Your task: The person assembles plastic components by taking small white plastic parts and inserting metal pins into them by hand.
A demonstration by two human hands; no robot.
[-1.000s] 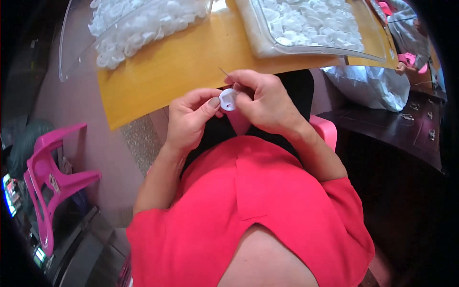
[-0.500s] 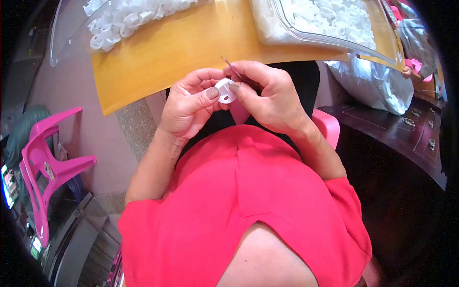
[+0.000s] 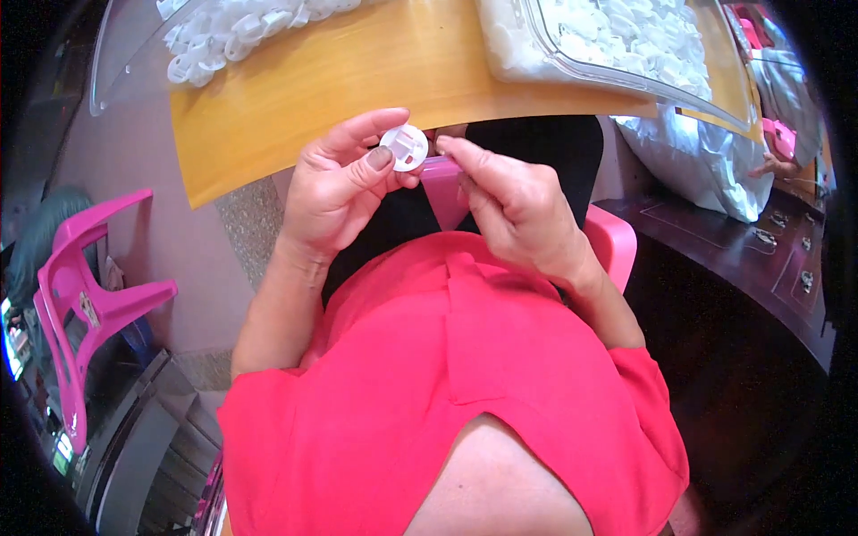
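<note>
My left hand (image 3: 335, 179) pinches a round white plastic piece (image 3: 407, 148) between thumb and fingers. Its face has a raised middle part and small openings. To the right of it, and apart from it, my right hand (image 3: 518, 192) is closed with its fingers curled. The thin pointed tool seen in that hand half a second ago is now hidden by the fingers. Both hands are above my lap, just short of the front edge of the yellow-topped table (image 3: 357, 89).
Many similar white pieces (image 3: 210, 49) lie on the table at the far left, behind a clear lid-like sheet (image 3: 116, 76). A clear bin (image 3: 572, 71) of white pieces stands far right. A white sack (image 3: 697, 161) is beyond, with a pink chair (image 3: 98, 299) at left.
My right hand has drawn away from the white piece, to the right and slightly down. My left hand has moved a little left and turned the piece, so more of its face shows.
</note>
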